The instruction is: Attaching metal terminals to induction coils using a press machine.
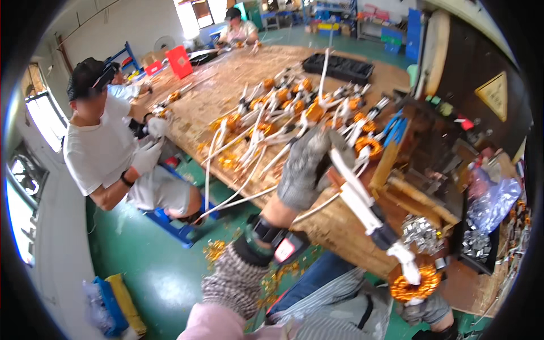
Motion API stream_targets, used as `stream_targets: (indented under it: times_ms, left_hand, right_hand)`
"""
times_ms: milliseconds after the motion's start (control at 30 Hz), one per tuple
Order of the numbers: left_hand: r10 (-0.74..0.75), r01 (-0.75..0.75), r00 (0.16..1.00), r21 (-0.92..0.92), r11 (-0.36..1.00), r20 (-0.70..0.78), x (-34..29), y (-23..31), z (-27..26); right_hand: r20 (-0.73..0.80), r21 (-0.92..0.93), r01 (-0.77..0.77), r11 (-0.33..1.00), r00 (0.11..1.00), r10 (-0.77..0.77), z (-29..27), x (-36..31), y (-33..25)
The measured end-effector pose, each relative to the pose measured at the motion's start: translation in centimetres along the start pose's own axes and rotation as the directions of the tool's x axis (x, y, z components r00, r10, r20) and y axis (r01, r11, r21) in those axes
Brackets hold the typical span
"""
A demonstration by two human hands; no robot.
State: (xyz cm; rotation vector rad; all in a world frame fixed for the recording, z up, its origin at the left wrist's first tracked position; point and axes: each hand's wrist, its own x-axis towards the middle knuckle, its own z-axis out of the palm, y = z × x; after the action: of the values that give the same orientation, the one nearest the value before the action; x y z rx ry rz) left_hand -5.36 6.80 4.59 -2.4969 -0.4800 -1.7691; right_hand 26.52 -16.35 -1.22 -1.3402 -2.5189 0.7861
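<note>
My left hand [303, 170], in a grey glove, is closed round white-sleeved leads [351, 178] over the right part of the wooden table. From there the leads slant down, through a black sleeve [384, 237], to a copper-wound ring coil [416, 290]. Low at the right, beside the table's near edge, my right hand [426, 310] grips that coil from below; its glove is grey too. Most of its fingers are hidden behind the coil. Beyond my left hand lies a pile of similar coils with white leads [283, 110].
Small silver metal pieces [422, 235] lie near the coil, and a black tray [476, 260] holds more. A wooden block [419, 201] and machine stand right. A black tray [338, 68] sits beyond the pile. Co-workers [102, 136] work along the table's left and far sides.
</note>
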Motion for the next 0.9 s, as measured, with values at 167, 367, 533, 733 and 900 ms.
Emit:
stream_targets:
  times_ms: [167, 367, 533, 733, 900]
  left_hand:
    - [-0.592, 0.321, 0.783, -0.939, 0.121, 0.191, 0.1, 1.1, 0.3]
    - [-0.757, 0.447, 0.523, -0.882, -0.149, 0.393, 0.1, 2.4, 1.2]
    - [-0.765, 0.529, 0.361, -0.793, -0.303, 0.533, -1.4, 0.3, 1.5]
    - [-0.639, 0.752, 0.496, -0.659, -0.023, 0.588, -1.9, 4.2, 1.7]
    - [-0.666, 0.842, 0.42, -0.539, 0.032, 0.616, -0.2, 4.4, 2.5]
  right_hand:
    - [-0.178, 0.514, -0.06, 0.856, 0.968, 0.174, 4.7, 1.7, 1.7]
    - [0.274, 0.826, -0.393, 0.405, 0.907, 0.321, -1.5, 0.9, -2.4]
    - [-0.059, 0.893, -0.04, 0.448, 0.977, 0.205, -1.3, 1.5, -2.5]
    - [0.305, 0.899, -0.409, 0.157, 0.842, 0.446, -3.4, -0.9, -2.4]
    - [0.188, 0.893, -0.355, 0.276, 0.852, 0.489, -2.7, 0.1, -2.5]
